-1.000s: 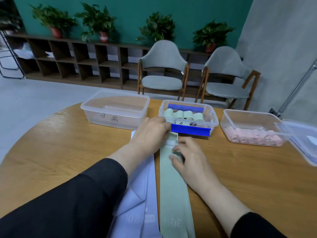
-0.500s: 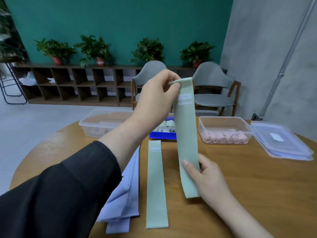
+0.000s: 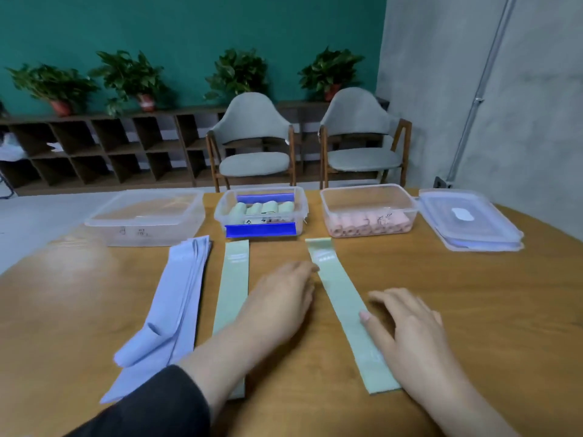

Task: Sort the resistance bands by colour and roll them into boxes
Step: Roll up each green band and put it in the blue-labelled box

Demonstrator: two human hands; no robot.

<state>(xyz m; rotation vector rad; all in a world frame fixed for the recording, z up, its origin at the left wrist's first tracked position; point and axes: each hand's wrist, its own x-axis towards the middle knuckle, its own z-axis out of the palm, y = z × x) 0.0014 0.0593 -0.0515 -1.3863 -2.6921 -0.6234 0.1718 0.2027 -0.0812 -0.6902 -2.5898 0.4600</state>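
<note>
A green band [image 3: 340, 301] lies flat and slanted on the wooden table [image 3: 473, 294]. My left hand [image 3: 280, 298] rests flat just left of it, fingertips touching its upper edge. My right hand [image 3: 410, 335] lies with relaxed fingers on its lower right side. A second green band [image 3: 233, 279] lies straight to the left, partly under my left forearm. A pile of lilac bands [image 3: 176, 304] lies further left. The middle box [image 3: 262, 211] holds rolled green bands, the right box [image 3: 367, 211] rolled pink ones, and nothing shows in the left box [image 3: 145, 216].
Box lids [image 3: 470, 219] are stacked at the table's right side. Two grey chairs [image 3: 255, 143] stand behind the table, before a low shelf with potted plants [image 3: 132, 77].
My left hand held the green band up in the air by its top end; now the band lies flat on the table, right of the other green band, with both hands lowered beside it.
</note>
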